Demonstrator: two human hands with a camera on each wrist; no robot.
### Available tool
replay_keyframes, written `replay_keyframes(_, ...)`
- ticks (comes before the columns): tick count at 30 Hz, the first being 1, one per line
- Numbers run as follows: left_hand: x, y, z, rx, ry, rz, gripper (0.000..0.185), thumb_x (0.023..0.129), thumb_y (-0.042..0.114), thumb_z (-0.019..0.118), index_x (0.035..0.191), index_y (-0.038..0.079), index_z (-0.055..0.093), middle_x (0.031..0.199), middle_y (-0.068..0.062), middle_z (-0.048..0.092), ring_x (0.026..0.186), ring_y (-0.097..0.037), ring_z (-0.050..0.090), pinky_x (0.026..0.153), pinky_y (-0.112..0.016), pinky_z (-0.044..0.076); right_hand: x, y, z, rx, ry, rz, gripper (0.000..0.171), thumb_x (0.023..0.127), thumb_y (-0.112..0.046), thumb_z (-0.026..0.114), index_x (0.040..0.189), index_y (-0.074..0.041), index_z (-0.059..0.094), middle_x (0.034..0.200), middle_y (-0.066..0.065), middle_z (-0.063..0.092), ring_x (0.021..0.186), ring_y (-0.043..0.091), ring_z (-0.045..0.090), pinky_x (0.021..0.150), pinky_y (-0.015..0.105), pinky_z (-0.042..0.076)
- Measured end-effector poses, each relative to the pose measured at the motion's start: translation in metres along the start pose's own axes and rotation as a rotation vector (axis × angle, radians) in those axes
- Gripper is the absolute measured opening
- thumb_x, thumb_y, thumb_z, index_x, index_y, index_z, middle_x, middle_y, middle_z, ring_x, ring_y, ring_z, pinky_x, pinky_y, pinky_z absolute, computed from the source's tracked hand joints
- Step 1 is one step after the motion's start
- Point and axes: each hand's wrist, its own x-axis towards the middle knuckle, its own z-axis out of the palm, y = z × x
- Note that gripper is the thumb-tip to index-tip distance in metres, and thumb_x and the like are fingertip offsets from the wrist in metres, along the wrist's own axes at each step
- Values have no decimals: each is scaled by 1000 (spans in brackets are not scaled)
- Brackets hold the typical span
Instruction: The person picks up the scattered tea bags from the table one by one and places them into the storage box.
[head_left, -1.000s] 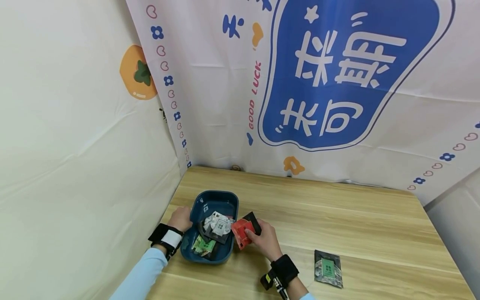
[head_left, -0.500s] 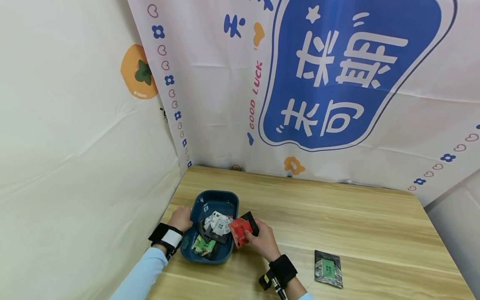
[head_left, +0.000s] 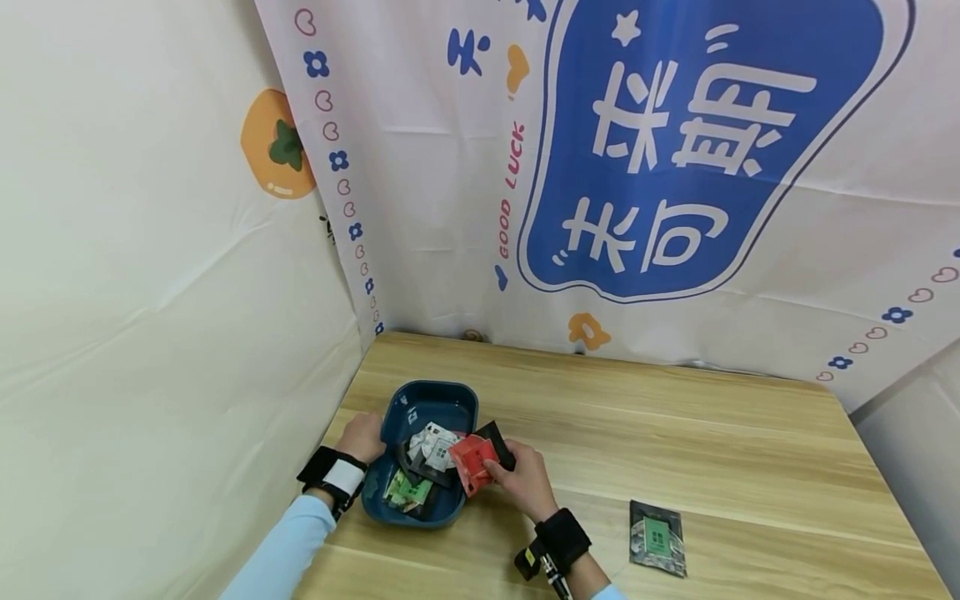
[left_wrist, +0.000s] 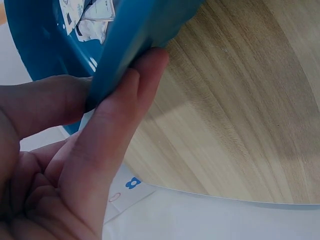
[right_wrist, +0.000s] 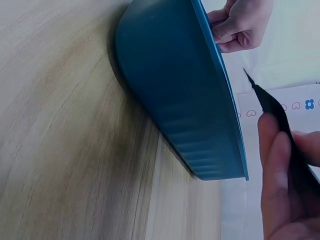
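Observation:
My left hand [head_left: 362, 437] pinches the left rim of a dark blue plastic basin [head_left: 424, 392]; the left wrist view shows the thumb inside and the fingers outside its wall [left_wrist: 125, 50]. In the basin lie several small packets, among them a white one [head_left: 438, 450] and a green one [head_left: 407, 492]. My right hand [head_left: 527, 482] pinches a red and black packet [head_left: 472, 463] by its right part, and the packet overlaps the basin's right rim. From the right wrist view this packet [right_wrist: 272, 107] appears edge-on and dark, above rim height, between thumb and fingers.
Another black packet with a green label [head_left: 657, 538] lies flat on the wooden table [head_left: 720, 450], right of my right forearm. A printed cloth [head_left: 420, 208] hangs behind the table's far edge, and a pale cloth wall [head_left: 150, 333] stands at the left.
My right hand has shifted slightly left with the red and black packet, bringing it from beside the rim to over the basin's right edge. My left hand stays at the rim.

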Motion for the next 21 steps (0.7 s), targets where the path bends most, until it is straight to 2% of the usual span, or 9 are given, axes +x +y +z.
replay_keyframes(13, -1, 1, 0, -1, -9, -11, 6, 78, -3, 70, 78, -4, 64, 74, -16, 66, 66, -26, 64, 61, -40, 53, 5, -4, 6, 4, 4, 4, 11, 88, -13, 74, 93, -4, 71, 76, 1, 63, 61, 6, 50, 53, 19, 41)
replay_keyframes(21, -1, 3, -2, 9, -13, -2, 6, 79, -3, 70, 77, -3, 64, 73, -15, 65, 65, -25, 62, 61, -39, 52, 13, -10, 10, -1, -4, 0, 13, 88, -16, 73, 91, -4, 70, 70, -3, 56, 57, 5, 46, 51, 18, 35)
